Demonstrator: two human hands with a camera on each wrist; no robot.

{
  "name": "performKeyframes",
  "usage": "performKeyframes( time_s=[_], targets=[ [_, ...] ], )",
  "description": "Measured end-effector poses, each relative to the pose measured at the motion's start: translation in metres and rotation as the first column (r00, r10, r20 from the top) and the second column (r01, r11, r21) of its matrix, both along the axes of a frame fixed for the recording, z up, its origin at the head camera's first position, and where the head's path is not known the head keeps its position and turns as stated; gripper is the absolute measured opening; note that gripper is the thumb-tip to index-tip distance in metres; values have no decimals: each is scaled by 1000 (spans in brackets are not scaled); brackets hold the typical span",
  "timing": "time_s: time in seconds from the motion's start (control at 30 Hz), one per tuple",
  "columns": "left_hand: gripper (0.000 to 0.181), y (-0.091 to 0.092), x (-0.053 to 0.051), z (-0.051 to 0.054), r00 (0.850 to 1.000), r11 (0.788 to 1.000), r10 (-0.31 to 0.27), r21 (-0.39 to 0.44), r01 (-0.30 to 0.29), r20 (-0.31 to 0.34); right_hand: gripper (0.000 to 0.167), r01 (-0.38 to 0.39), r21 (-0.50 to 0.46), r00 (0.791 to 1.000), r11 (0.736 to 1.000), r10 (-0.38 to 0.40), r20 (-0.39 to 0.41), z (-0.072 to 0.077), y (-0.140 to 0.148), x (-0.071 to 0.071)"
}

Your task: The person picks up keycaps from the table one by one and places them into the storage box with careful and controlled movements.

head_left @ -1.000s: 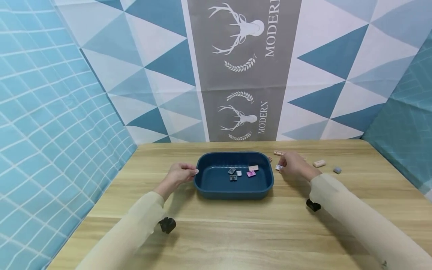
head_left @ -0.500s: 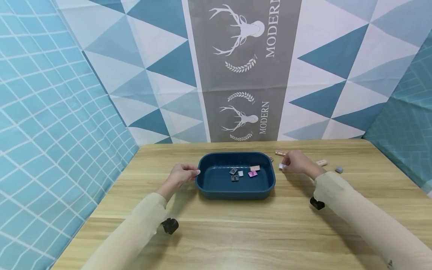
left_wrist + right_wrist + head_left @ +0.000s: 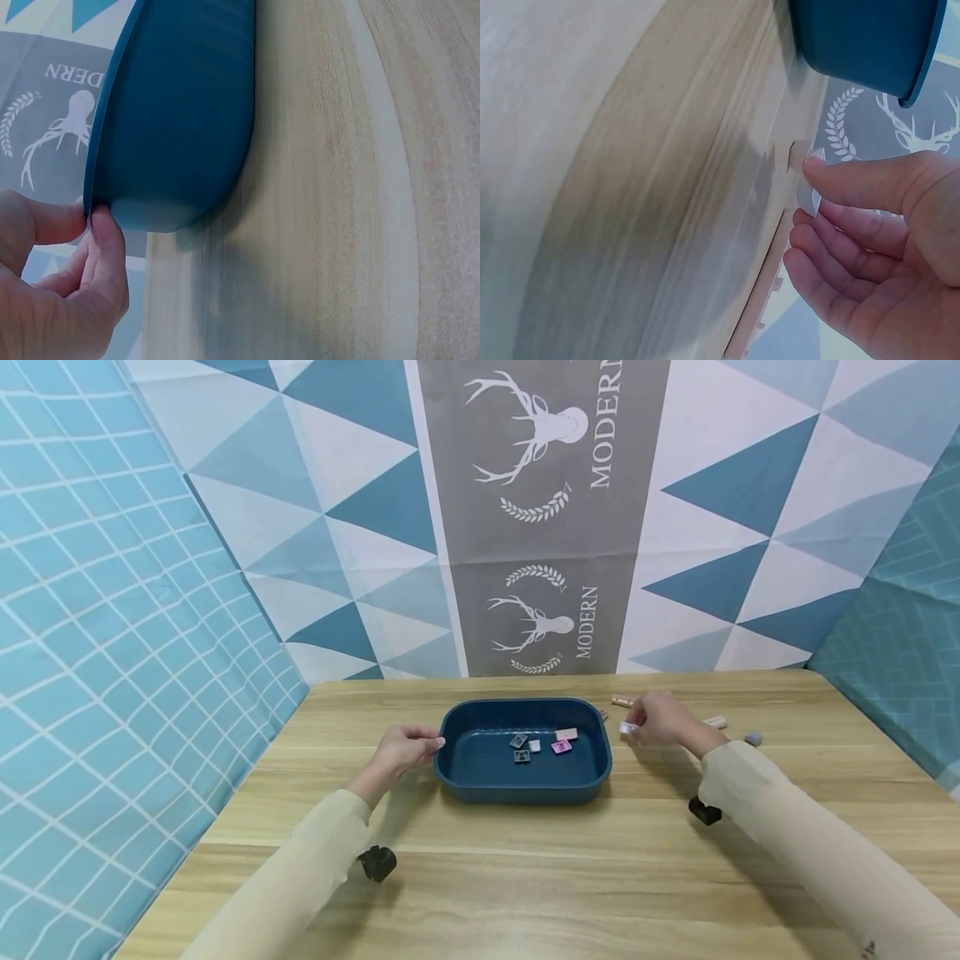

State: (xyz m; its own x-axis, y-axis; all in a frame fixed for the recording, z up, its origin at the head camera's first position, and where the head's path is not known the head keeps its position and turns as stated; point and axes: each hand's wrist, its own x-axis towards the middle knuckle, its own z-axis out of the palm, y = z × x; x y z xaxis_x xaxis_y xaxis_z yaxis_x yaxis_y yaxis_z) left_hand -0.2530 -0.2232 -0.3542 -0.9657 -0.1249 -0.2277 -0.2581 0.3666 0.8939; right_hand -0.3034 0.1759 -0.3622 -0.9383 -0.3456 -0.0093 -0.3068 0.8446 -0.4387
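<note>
Nearest me, my sleeves (image 3: 813, 843) are running out of view at the bottom edge, each with a black device (image 3: 377, 863) showing under the wrist. With the tray (image 3: 525, 794) as my clock and twelve pointing away, my left hand (image 3: 401, 750) is sitting at nine, pinching the rim between thumb and finger, nearly closed on that thin edge. My right hand (image 3: 662, 722) is waiting at three, off the tray, pinching a white piece (image 3: 627, 727) between thumb and forefinger; the other fingers are curling loosely below. My fingertips are covering part of it, and I can't tell whether it is touching the table.

Inside, two dark pieces (image 3: 522, 757) are lying near the middle, a white cube (image 3: 535, 746) beside them; towards two o'clock, a pink piece (image 3: 562, 746) is lying just nearer than a pale one (image 3: 566, 734).

Outside, at two, the rim is partly hiding a reddish bit (image 3: 603, 714), and a pale block (image 3: 622, 700) is lying beyond. Farther out at three, my wrist is partly hiding another block (image 3: 716, 722); past it a grey cube (image 3: 753, 738) is resting, its markings too small to read.
</note>
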Motion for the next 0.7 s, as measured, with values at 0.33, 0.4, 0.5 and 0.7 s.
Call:
performKeyframes(
  time_s=[0.33,0.4,0.5,0.7],
  targets=[
    [20,-1,0,-1,1000,1000,-14,4,14,-6,9,7,-15,1000,1000,-7,20,6,-2,3],
    [21,-1,-1,0,1000,1000,-20,5,20,2,9,9,-9,1000,1000,-9,24,7,-2,3],
    [22,-2,-1,1,1000,1000,-28,6,28,12,8,-12,6,1000,1000,12,1,9,-2,3],
    [23,-2,-3,1,999,999,-36,7,36,18,6,-57,33,997,998,59,-51,12,-5,4]
  ],
)
